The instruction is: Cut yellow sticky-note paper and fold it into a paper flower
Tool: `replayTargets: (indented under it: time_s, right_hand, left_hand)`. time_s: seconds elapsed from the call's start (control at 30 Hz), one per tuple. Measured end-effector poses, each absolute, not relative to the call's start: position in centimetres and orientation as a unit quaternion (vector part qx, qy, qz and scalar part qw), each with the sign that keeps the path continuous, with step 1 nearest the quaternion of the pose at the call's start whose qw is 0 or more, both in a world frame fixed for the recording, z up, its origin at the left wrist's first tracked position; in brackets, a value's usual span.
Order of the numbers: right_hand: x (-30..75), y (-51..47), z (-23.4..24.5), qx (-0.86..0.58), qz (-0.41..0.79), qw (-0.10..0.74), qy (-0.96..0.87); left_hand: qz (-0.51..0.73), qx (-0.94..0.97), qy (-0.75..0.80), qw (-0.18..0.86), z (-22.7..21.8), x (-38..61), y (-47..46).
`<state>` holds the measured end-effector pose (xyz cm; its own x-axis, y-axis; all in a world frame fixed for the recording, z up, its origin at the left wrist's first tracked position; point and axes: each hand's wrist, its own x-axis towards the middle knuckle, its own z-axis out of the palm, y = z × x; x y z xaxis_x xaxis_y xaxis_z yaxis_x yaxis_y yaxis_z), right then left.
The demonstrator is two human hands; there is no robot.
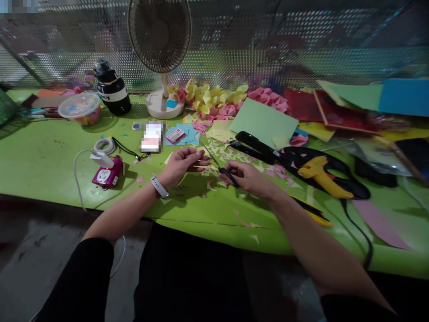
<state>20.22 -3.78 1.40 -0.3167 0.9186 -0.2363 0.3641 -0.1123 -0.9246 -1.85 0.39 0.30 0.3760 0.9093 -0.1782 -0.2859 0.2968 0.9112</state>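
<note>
My right hand [246,179] is closed around the black handles of a pair of scissors [229,176], whose blades point up and to the left. Beside the blades, my left hand [184,165] has its thumb pressed toward the fingers; whatever it pinches is too small to make out. A pale watch band [159,187] is on the left wrist. Small yellow and pink paper scraps [231,152] lie scattered under and behind both hands. Just beyond the left hand are blue paper pieces [191,135] with a small red-and-white box [176,136] on top.
At the back stand a fan [164,105] and a black bottle [115,96], near folded yellow paper shapes [214,96]. A black stapler [256,145] and yellow glue gun [323,176] lie right. Left are a phone [152,136], tape roll [103,146], and purple power socket [107,173].
</note>
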Motion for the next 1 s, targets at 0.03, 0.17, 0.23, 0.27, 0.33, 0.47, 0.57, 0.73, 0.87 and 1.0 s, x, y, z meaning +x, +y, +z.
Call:
replayTargets:
  time_s: [0.03,0.17,0.23,0.27,0.33,0.47,0.57,0.73,0.87,1.0]
  right_hand:
    - [20.25,-3.76,1.37,-0.521,0.533,0.262,-0.613]
    - [20.25,-3.8,1.3,-0.517,0.531,0.272,-0.614]
    - [20.23,-3.84,1.29,-0.52,0.528,0.274,-0.612]
    - [20.24,-3.86,1.29,-0.522,0.527,0.273,-0.612]
    - [20.32,-3.83,1.28,-0.521,0.525,0.271,-0.616]
    - [20.57,-3.68,1.32,-0.519,0.512,0.264,-0.631]
    - [20.71,-3.57,1.43,-0.519,0.509,0.247,-0.641]
    - [20.85,-3.47,1.44,-0.518,0.507,0.233,-0.649]
    - [20.94,-3.45,1.25,-0.52,0.502,0.244,-0.647]
    - [20.93,-3.48,1.41,-0.521,0.507,0.236,-0.645]
  left_hand:
    - [0.418,0.421,0.368,0.716,0.29,-1.86,0.4]
    - [0.422,0.416,0.357,0.722,0.27,-1.91,0.49]
    - [0.422,0.416,0.358,0.721,0.27,-1.97,0.56]
    - [0.423,0.416,0.358,0.721,0.27,-2.01,0.59]
    - [0.425,0.415,0.353,0.723,0.28,-2.1,0.69]
    - [0.435,0.414,0.352,0.718,0.24,-2.21,0.86]
    - [0.425,0.426,0.359,0.714,0.09,-2.18,0.91]
    - [0.39,0.448,0.359,0.72,-0.15,-2.15,0.8]
    - [0.391,0.443,0.362,0.721,-0.14,-2.22,0.77]
    - [0.392,0.451,0.363,0.715,-0.17,-2.26,0.83]
